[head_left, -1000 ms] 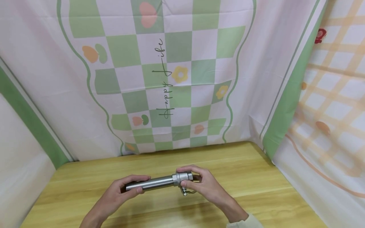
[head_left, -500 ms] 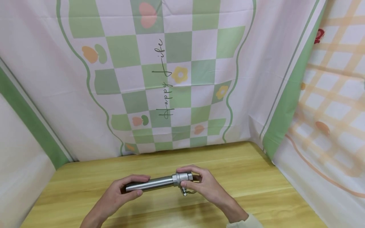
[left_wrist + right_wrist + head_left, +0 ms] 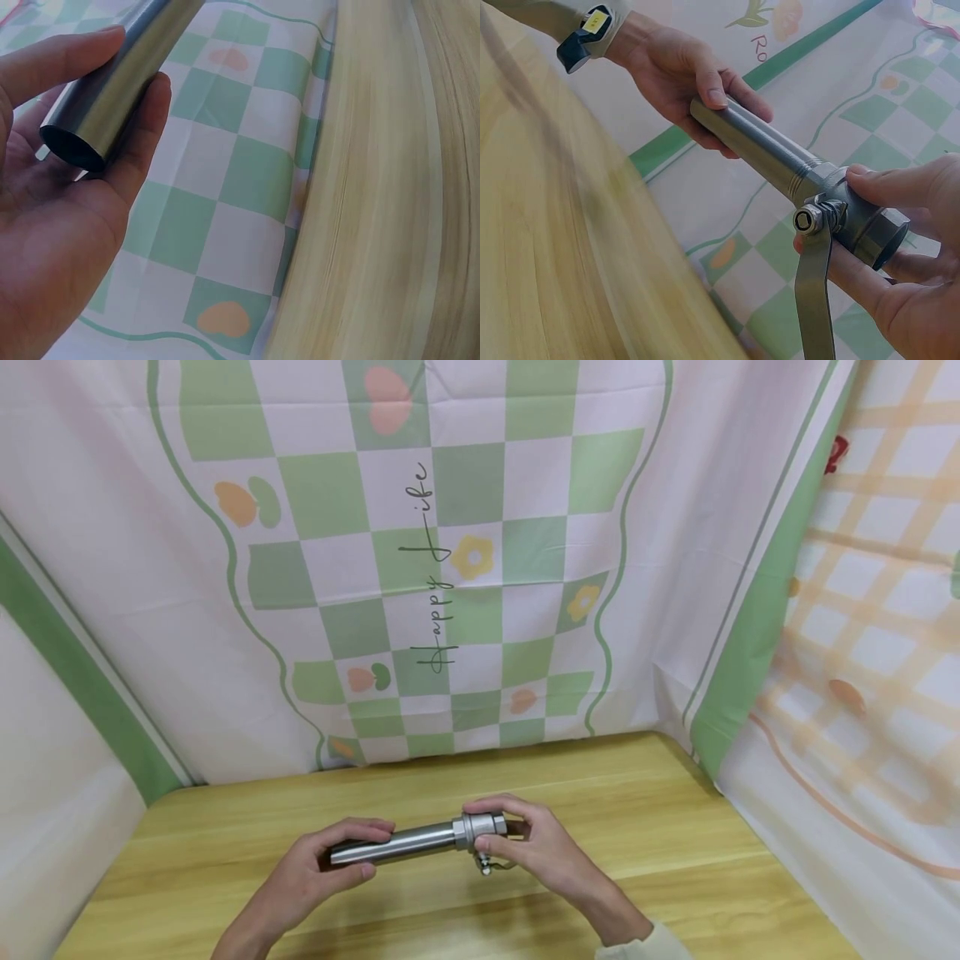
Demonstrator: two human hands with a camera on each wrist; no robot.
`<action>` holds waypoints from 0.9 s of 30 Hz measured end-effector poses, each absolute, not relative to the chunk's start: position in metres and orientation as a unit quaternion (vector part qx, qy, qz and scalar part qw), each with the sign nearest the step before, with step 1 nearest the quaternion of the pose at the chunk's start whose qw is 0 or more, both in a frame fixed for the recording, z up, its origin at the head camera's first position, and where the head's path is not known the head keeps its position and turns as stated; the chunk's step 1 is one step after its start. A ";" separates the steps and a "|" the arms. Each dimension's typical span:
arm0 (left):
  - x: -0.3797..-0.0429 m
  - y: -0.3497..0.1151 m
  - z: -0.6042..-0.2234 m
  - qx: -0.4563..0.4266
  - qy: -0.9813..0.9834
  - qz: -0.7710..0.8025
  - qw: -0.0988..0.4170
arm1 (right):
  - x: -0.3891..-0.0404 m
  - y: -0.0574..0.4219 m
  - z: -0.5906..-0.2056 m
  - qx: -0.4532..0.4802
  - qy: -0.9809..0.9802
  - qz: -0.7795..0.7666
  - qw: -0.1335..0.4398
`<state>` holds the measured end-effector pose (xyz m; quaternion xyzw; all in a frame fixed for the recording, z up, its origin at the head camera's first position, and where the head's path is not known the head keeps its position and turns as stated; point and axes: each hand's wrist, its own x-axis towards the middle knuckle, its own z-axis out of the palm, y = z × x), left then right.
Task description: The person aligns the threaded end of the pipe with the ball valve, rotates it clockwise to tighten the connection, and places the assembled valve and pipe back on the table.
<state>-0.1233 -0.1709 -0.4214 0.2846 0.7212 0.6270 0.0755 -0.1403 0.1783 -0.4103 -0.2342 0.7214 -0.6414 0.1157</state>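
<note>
A smooth metal pipe (image 3: 412,842) is joined at its right end to a metal ball valve (image 3: 482,828). My left hand (image 3: 296,872) holds the pipe near its free end, thumb on the near side and fingers on the far side. In the left wrist view the pipe's open end (image 3: 73,148) faces the palm. My right hand (image 3: 555,856) grips the valve body between thumb and fingers. The right wrist view shows threads (image 3: 808,178) where the pipe enters the valve, and a flat lever handle (image 3: 814,292) hanging down from the valve stem.
Both hands hold the parts above a wood-grain table (image 3: 420,910). Behind it hangs a white and green checked cloth (image 3: 472,610); an orange-checked cloth (image 3: 862,652) hangs at the right. A small dark device (image 3: 585,41) is strapped at the left wrist.
The fingers and thumb of my left hand have shifted slightly on the pipe. My right hand and the valve stay in place.
</note>
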 end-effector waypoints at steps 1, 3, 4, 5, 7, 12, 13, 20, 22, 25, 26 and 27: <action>-0.123 -0.171 -0.422 0.288 0.721 0.626 0.073 | -0.140 0.178 -0.410 -0.234 0.722 -0.641 0.116; -0.124 -0.171 -0.423 0.293 0.721 0.624 0.070 | -0.140 0.178 -0.411 -0.235 0.722 -0.641 0.115; -0.124 -0.171 -0.423 0.295 0.721 0.623 0.069 | -0.141 0.178 -0.411 -0.235 0.722 -0.640 0.115; -0.124 -0.171 -0.423 0.295 0.722 0.622 0.069 | -0.140 0.178 -0.411 -0.235 0.722 -0.640 0.115; -0.124 -0.171 -0.423 0.291 0.726 0.619 0.071 | -0.140 0.178 -0.411 -0.235 0.723 -0.639 0.114; -0.123 -0.171 -0.422 0.280 0.736 0.612 0.077 | -0.140 0.178 -0.411 -0.233 0.726 -0.636 0.113; -0.123 -0.171 -0.422 0.279 0.738 0.610 0.075 | -0.140 0.178 -0.410 -0.233 0.727 -0.636 0.113; -0.124 -0.171 -0.422 0.283 0.742 0.603 0.074 | -0.140 0.178 -0.410 -0.235 0.726 -0.637 0.112; -0.123 -0.171 -0.422 0.282 0.742 0.604 0.079 | -0.140 0.178 -0.410 -0.236 0.724 -0.638 0.112; -0.123 -0.171 -0.421 0.269 0.742 0.606 0.094 | -0.140 0.178 -0.410 -0.237 0.723 -0.639 0.112; -0.124 -0.170 -0.420 0.263 0.743 0.608 0.100 | -0.140 0.178 -0.410 -0.238 0.723 -0.639 0.112; -0.124 -0.170 -0.420 0.257 0.742 0.610 0.106 | -0.140 0.178 -0.410 -0.239 0.723 -0.639 0.112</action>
